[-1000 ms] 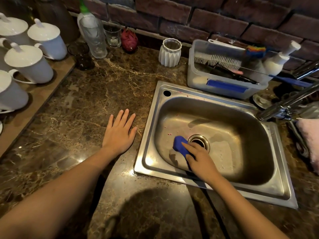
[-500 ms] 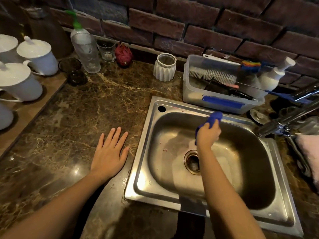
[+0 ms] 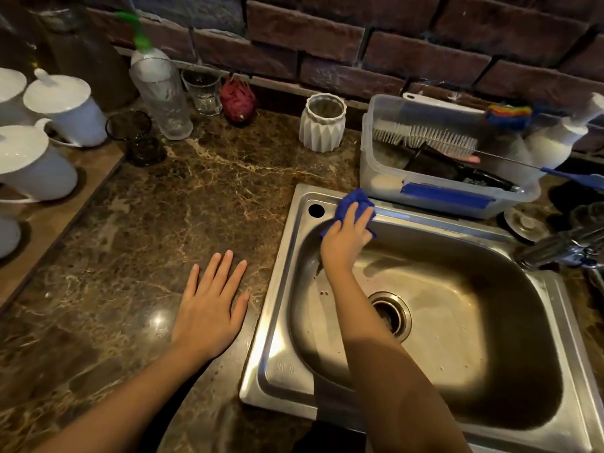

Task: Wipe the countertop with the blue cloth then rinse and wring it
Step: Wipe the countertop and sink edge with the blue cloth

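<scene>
My right hand presses the blue cloth against the back rim of the steel sink, near its far left corner and the small round hole. The cloth bunches under my fingers and sticks out above them. My left hand lies flat, fingers apart, on the dark marble countertop just left of the sink. The tap reaches in from the right edge; no water runs from it.
A clear plastic tub with brushes stands right behind the sink. A white ribbed vase, a dragon fruit, glasses and a bottle line the brick wall. White lidded mugs sit on a wooden board at left.
My right hand carried the cloth from beside the drain up the sink's back wall, then left onto the back rim. My left hand stayed flat on the counter.
</scene>
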